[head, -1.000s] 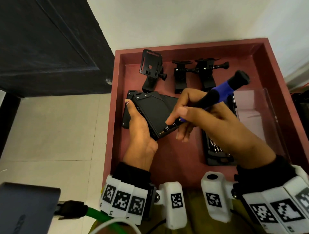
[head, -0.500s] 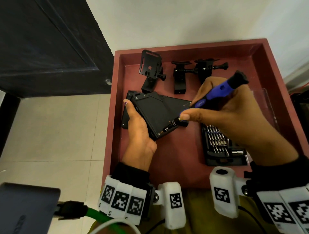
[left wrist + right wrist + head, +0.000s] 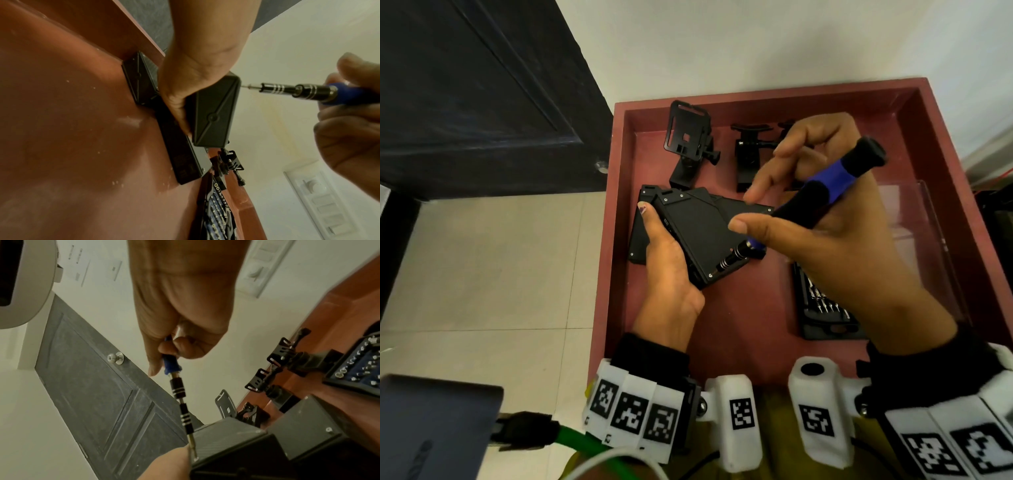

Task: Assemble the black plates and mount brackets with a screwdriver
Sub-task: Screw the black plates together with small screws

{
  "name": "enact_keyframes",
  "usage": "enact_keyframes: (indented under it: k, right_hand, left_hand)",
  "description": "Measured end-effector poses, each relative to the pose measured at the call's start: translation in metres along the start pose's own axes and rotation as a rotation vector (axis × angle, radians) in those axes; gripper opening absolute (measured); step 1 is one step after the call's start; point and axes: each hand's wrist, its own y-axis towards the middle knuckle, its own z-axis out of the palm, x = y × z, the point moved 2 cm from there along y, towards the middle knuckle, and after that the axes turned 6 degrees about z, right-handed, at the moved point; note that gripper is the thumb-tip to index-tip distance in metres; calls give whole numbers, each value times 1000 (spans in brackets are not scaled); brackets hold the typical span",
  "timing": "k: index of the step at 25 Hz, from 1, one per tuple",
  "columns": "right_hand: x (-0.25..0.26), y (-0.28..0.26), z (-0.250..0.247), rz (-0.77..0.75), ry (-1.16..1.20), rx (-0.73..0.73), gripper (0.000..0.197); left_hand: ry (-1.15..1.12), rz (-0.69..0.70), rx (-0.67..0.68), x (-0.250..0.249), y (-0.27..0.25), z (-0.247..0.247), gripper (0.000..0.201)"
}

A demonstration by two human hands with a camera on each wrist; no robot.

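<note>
Head view: black plate [image 3: 702,233] is clamped, tilted, by left hand [image 3: 667,270] so its corner screw is reached by screwdriver [image 3: 822,192], gripped by right hand [image 3: 835,233].

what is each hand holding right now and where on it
Left hand grips the black plate assembly along its left edge. Right hand holds the blue-and-black screwdriver by its handle.

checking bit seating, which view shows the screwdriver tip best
Left wrist view: the screwdriver lies side-on, its tip meeting the corner of the black plate. The right wrist view looks down the shaft, tip small. In the head view the tip is dark against the plate.
</note>
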Motion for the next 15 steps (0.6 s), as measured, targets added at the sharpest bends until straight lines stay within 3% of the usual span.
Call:
enact_keyframes:
  k: [4,8,12,15]
  right_hand:
    - [2,-2,2,119,124,17,39]
    - [6,0,-14,258,262,232,6]
    - [15,-4,-26,236,184,278,17]
    - [18,-2,-28,137,80,216,24]
  left_hand:
    - [-14,-15,4,0,2,-1,76]
    - [-51,-1,15,3,9,-4,76]
    - [-62,-13,78,4,11,-3,85]
    - [-39,3,-4,2,7,-4,76]
